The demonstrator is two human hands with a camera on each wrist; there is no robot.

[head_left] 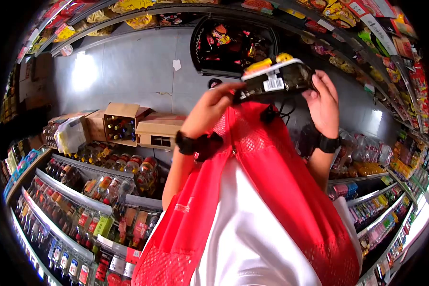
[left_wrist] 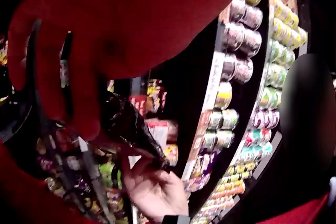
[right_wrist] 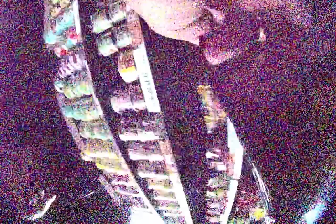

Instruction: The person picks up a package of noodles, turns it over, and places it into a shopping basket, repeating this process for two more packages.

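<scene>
Between the two hands in the head view is a shiny black food packet point(head_left: 293, 80) with a barcode label and yellow and white along its far edge. My left hand point(head_left: 206, 113) pinches its left end. At the other end, my right hand point(head_left: 325, 102) grips it between thumb and fingers. The left wrist view shows the dark crinkled packet point(left_wrist: 128, 124) beneath large left-hand fingers point(left_wrist: 84, 98), with the right hand point(left_wrist: 157, 190) beyond. Heavy grain covers the right wrist view, where the right hand point(right_wrist: 165, 6) appears at the top and the packet is lost in darkness.
A black basket point(head_left: 195, 53) holding colourful packets stands on the grey floor point(head_left: 143, 62) ahead. Snack shelves point(head_left: 376, 35) curve along the far side. Open cardboard boxes point(head_left: 159, 128) with bottles stand at left, above shelves of bottles. Rows of cans point(left_wrist: 241, 40) line another shelf.
</scene>
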